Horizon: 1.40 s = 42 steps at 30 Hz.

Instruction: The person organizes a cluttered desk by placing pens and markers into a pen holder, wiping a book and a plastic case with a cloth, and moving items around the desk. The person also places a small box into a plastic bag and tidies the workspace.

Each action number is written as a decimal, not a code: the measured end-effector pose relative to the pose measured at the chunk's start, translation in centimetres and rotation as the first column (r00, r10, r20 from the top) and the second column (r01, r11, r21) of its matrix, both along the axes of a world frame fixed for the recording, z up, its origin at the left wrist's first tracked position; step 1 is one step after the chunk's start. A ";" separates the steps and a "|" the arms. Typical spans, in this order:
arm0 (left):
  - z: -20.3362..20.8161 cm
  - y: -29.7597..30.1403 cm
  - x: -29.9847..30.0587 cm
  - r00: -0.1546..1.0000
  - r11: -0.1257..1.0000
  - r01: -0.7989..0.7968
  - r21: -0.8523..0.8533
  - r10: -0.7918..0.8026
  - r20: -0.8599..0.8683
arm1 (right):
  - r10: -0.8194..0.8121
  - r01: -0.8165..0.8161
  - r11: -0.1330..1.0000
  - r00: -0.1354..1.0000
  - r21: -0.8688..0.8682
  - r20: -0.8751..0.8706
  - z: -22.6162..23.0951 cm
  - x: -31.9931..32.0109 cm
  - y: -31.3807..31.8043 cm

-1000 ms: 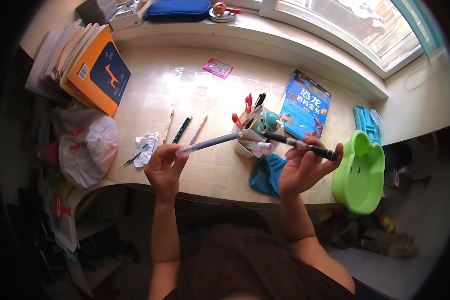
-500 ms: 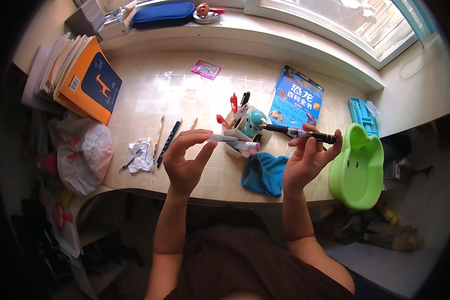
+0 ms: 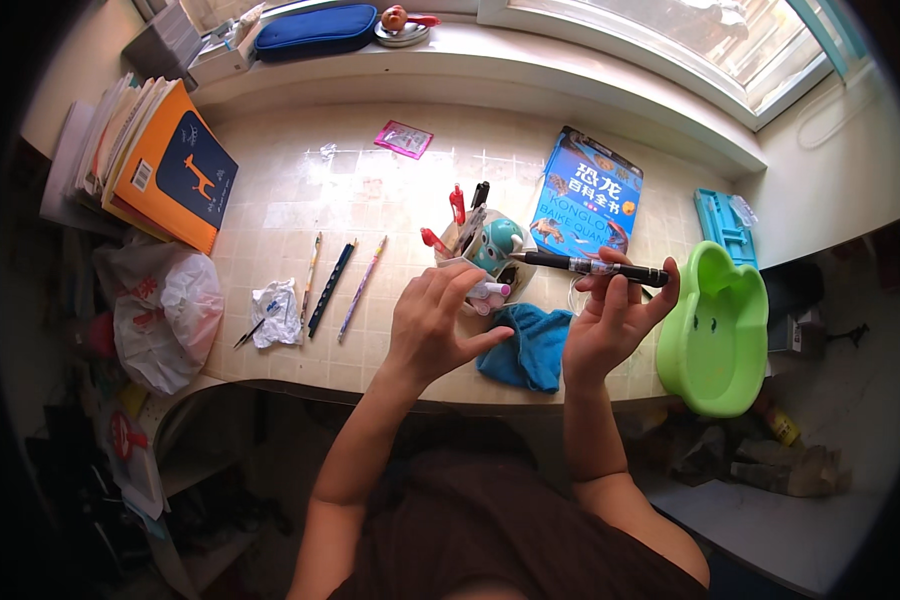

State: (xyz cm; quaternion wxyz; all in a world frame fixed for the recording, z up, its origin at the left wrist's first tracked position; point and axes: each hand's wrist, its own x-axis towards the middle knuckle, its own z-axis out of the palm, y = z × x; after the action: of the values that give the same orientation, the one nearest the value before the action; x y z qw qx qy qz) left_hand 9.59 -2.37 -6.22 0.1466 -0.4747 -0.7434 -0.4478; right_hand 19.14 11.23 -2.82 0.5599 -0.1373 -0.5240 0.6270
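My right hand (image 3: 610,315) pinches a black pen (image 3: 590,265), held nearly level above the desk with its pale tip toward the left. My left hand (image 3: 435,325) is at the near left side of a white pen holder (image 3: 520,285), its thumb stretched away from the other fingers and nothing plainly held. Red pens (image 3: 457,205), a black one and a white marker with a purple end (image 3: 495,290) stick out of the holder. A teal horned cartoon figure (image 3: 497,245) shows on it. Between my hands a blue cloth (image 3: 530,350) lies at the desk edge.
Two pencils and a dark blue pencil (image 3: 331,290) lie left of my left hand, beside crumpled white paper (image 3: 275,312). A blue book (image 3: 590,195) lies behind the pen. Right stands a green basin (image 3: 670,350); left, stacked books (image 3: 175,165) and a white plastic bag (image 3: 165,315).
My left hand has moved right to the pen holder, and its fingers have parted from the pale, see-through cap-like piece they pinched. My right hand still holds the black pen, almost unmoved.
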 end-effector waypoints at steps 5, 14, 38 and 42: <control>-1.7 1.5 0.8 0.987 0.996 -0.085 -0.019 0.087 0.139 | 0.054 -0.055 0.998 0.998 -0.026 -0.029 -0.1 -0.5 -0.2; -1.3 0.7 0.7 0.971 0.983 -0.095 0.156 0.057 0.234 | 0.062 -0.062 0.998 0.998 0.022 0.013 0.5 -2.0 0.9; -1.4 2.7 -6.5 0.770 0.975 -0.138 0.174 -0.005 0.638 | 0.086 -0.520 0.773 0.653 0.364 0.753 3.4 -9.1 3.4; -1.2 2.3 -6.5 0.700 0.986 -0.092 0.140 -0.036 0.713 | 0.131 -0.486 0.828 0.653 0.280 0.746 5.2 -8.6 3.8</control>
State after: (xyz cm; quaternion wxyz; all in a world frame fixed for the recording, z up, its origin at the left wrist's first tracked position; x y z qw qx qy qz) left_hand 3.08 -0.06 -7.46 -0.1071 -0.2391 -0.7096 -0.6540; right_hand 10.50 15.04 2.36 0.2159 -0.1338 -0.8432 0.4738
